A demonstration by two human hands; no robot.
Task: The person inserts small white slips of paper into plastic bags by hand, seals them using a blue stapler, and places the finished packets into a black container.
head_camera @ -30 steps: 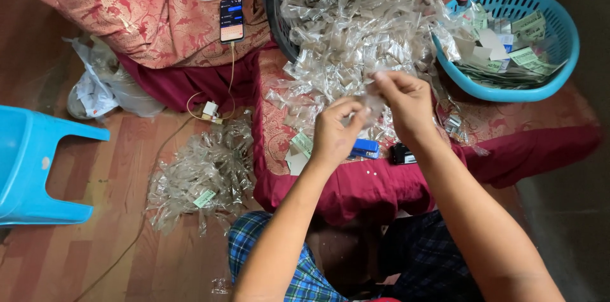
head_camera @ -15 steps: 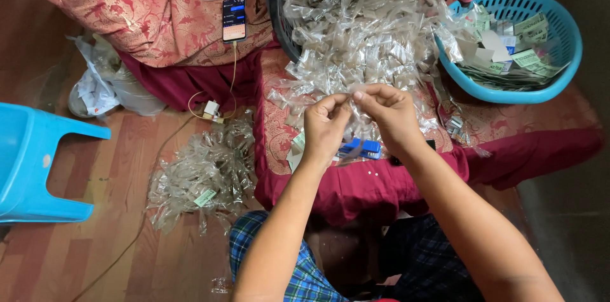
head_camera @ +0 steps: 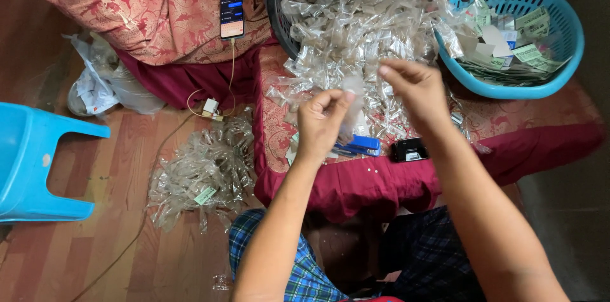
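Note:
My left hand (head_camera: pixel 321 121) pinches a small clear plastic bag (head_camera: pixel 352 95) between thumb and fingers, above the red cushion (head_camera: pixel 356 181). My right hand (head_camera: pixel 413 89) hovers just to its right with fingers loosely spread, holding nothing that I can make out. Both hands are in front of a big heap of clear plastic bags (head_camera: pixel 356 16) that spills from a dark basket (head_camera: pixel 272 3). A blue stapler (head_camera: pixel 359 146) and a small black box (head_camera: pixel 408 149) lie on the cushion below my hands.
A blue basket (head_camera: pixel 559 54) with paper labels sits at the right. A smaller pile of filled bags (head_camera: pixel 203 172) lies on the wooden floor. A phone (head_camera: pixel 232 16) charges on a patterned cushion. A blue plastic stool (head_camera: pixel 32 162) stands at the left.
My two hands were together on a bag; now they have drawn apart, the right hand lifting up and right while the left keeps the bag.

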